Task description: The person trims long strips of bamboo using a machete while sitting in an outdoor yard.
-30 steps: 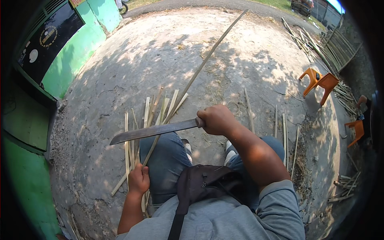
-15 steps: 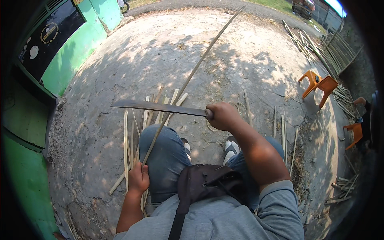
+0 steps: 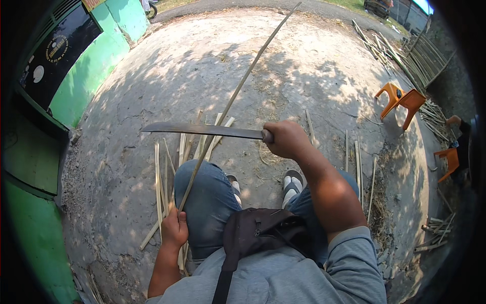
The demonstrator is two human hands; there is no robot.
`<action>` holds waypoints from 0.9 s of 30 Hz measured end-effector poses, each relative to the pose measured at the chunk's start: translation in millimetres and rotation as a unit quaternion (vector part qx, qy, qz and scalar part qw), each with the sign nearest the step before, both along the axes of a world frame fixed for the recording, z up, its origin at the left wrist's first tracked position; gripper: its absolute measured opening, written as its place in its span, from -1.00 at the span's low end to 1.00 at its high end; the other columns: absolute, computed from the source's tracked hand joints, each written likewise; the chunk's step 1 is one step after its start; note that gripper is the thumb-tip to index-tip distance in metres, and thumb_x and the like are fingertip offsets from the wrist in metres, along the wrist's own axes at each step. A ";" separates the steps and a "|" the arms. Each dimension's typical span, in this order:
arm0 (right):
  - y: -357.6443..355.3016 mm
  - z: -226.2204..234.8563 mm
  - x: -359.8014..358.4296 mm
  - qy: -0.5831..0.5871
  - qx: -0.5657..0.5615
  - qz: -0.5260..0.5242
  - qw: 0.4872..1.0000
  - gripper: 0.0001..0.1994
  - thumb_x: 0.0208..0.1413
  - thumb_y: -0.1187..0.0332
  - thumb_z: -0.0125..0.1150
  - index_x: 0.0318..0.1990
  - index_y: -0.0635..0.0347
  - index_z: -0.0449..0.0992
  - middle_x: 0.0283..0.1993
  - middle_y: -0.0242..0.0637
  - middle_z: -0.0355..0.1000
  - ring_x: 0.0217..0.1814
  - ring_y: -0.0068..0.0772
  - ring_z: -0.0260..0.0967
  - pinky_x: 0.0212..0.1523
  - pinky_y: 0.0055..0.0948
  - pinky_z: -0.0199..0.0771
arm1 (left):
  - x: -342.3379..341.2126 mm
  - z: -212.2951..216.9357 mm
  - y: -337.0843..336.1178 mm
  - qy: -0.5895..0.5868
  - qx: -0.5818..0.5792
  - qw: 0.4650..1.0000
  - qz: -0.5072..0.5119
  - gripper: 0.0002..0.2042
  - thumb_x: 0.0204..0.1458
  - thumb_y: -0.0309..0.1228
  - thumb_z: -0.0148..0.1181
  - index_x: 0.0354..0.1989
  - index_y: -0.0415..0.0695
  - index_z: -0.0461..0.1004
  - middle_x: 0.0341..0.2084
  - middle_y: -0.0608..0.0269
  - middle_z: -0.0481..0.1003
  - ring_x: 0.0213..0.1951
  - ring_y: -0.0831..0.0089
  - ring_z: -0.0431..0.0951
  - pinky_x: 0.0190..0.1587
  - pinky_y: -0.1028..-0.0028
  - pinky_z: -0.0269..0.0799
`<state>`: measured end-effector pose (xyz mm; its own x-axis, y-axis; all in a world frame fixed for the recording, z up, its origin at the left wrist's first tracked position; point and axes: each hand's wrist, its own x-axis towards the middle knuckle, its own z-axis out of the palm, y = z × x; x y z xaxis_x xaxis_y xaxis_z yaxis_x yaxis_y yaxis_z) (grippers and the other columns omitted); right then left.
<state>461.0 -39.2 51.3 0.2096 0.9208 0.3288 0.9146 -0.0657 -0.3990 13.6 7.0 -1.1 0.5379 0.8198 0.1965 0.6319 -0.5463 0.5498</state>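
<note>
My right hand (image 3: 283, 139) is closed round the handle of a machete (image 3: 207, 130), whose long dark blade points left above my knees. The blade crosses a long thin bamboo strip (image 3: 238, 91); whether they touch I cannot tell for sure. My left hand (image 3: 174, 228) grips the strip's near end beside my left thigh, and the strip slants up and away toward the road. Several pale split bamboo strips (image 3: 158, 177) lie on the ground by my left leg, partly hidden behind the knee and the blade.
More strips (image 3: 358, 167) lie right of my right knee. Orange plastic stools (image 3: 407, 104) stand at the right, near a person (image 3: 461, 147) at the rim. Bamboo poles (image 3: 379, 50) and a slatted bamboo panel (image 3: 428, 61) are far right. A green wall (image 3: 86, 91) runs along the left.
The view has shifted slightly. Both hands keep their grips, and the machete still lies across the bamboo strip in nearly the same place.
</note>
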 end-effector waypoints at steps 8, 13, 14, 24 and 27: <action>-1.5 5.0 -13.1 -0.022 -0.007 0.009 1.000 -0.88 0.13 0.24 0.25 -0.35 0.04 0.57 -0.44 -0.10 0.54 -0.34 0.16 0.54 -0.28 0.09 0.51 | -4.9 0.2 -0.7 0.014 0.005 1.000 0.005 -0.54 0.44 -0.04 -0.02 -0.34 -0.23 0.39 -0.57 -0.21 0.47 -0.43 -0.33 0.52 -0.42 -0.02 0.36; -1.4 10.5 -22.7 -0.069 0.013 0.021 0.997 -0.86 0.10 0.23 0.28 -0.37 0.05 0.55 -0.47 -0.16 0.52 -0.39 0.11 0.53 -0.34 0.07 0.49 | -5.9 11.4 -9.0 -0.015 -0.064 0.998 0.016 -0.50 0.43 -0.01 -0.01 -0.39 -0.24 0.39 -0.58 -0.21 0.46 -0.45 -0.32 0.52 -0.43 0.00 0.35; -1.6 9.1 -22.4 -0.069 0.018 0.037 0.997 -0.86 0.11 0.24 0.28 -0.38 0.06 0.54 -0.48 -0.17 0.52 -0.41 0.09 0.53 -0.36 0.06 0.49 | -6.4 12.0 -10.6 -0.012 -0.087 0.996 0.025 -0.49 0.43 0.00 -0.01 -0.40 -0.24 0.39 -0.58 -0.21 0.45 -0.45 -0.32 0.51 -0.43 0.00 0.35; 0.0 9.9 -17.9 -0.044 -0.056 -0.023 0.997 -0.86 0.14 0.21 0.26 -0.36 0.02 0.60 -0.45 -0.13 0.56 -0.32 0.09 0.59 -0.26 0.05 0.57 | -3.0 8.6 -4.0 0.014 -0.043 0.999 0.009 -0.46 0.42 0.02 -0.02 -0.43 -0.25 0.36 -0.58 -0.25 0.44 -0.43 -0.37 0.49 -0.42 -0.02 0.34; 1.1 5.3 -14.6 -0.036 -0.063 -0.023 0.997 -0.86 0.13 0.20 0.27 -0.34 0.01 0.61 -0.43 -0.10 0.56 -0.28 0.11 0.59 -0.23 0.06 0.57 | -1.2 10.0 -5.6 0.017 -0.036 0.999 0.014 -0.46 0.42 0.02 -0.02 -0.43 -0.25 0.36 -0.58 -0.25 0.44 -0.43 -0.37 0.50 -0.41 -0.02 0.34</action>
